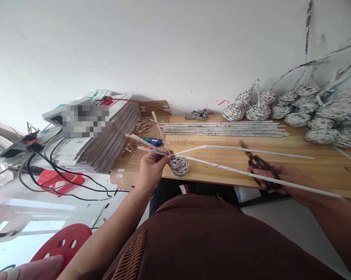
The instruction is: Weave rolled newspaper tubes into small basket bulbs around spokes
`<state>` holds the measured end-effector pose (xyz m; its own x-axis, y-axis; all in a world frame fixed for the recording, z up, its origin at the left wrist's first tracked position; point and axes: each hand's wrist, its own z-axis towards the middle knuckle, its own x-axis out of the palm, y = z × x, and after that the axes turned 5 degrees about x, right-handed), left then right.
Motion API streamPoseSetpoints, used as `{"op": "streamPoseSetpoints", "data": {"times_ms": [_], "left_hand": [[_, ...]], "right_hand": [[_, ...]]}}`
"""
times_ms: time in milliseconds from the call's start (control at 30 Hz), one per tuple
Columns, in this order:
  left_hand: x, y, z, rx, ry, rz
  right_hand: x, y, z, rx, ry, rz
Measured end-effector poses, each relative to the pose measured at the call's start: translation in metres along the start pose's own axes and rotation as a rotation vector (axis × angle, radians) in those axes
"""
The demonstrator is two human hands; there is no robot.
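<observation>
My left hand (152,168) pinches a small woven newspaper piece (179,166) at its upper left side, by the table's front edge. Rolled paper tubes fan out from it: short ones point up and left past my fingers, while a long white tube (239,171) runs right, and a bent tube (251,150) lies behind that one. To the right, my right hand (270,177) is wrapped around black-handled shears (258,165), blades pointing up and left. The shears are slightly blurred and apart from the woven piece; the long tube passes in front of them.
Rolled newspaper tubes (222,129) lie along the wooden table (304,179). Woven newspaper gourd shapes (298,105) pile up at the back right. A tall paper stack (105,144), black cables (58,171) and a blue tool (153,141) are on the left. A red stool (67,249) stands below.
</observation>
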<state>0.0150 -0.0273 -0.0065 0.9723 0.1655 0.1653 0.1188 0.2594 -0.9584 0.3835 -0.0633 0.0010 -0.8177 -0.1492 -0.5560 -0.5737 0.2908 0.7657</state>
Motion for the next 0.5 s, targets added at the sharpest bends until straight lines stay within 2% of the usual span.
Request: {"op": "streamPoseSetpoints", "data": {"times_ms": [33, 100, 167, 300, 500], "left_hand": [[0.001, 0.0, 0.0, 0.014, -0.021, -0.018], [0.003, -0.001, 0.001, 0.048, -0.052, -0.042], [0.005, -0.002, 0.002, 0.071, -0.062, -0.062], [0.009, 0.002, 0.0, 0.051, -0.052, -0.078], [0.013, 0.01, -0.01, 0.05, -0.047, 0.005]], "right_hand": [[0.007, 0.002, -0.005, 0.022, 0.184, 0.064], [0.019, 0.008, -0.013, 0.017, 0.45, 0.115], [0.032, 0.016, -0.019, -0.021, 0.574, 0.144], [0.058, 0.038, -0.027, -0.115, 0.599, 0.21], [0.086, 0.062, -0.022, -0.272, 0.505, 0.159]]}}
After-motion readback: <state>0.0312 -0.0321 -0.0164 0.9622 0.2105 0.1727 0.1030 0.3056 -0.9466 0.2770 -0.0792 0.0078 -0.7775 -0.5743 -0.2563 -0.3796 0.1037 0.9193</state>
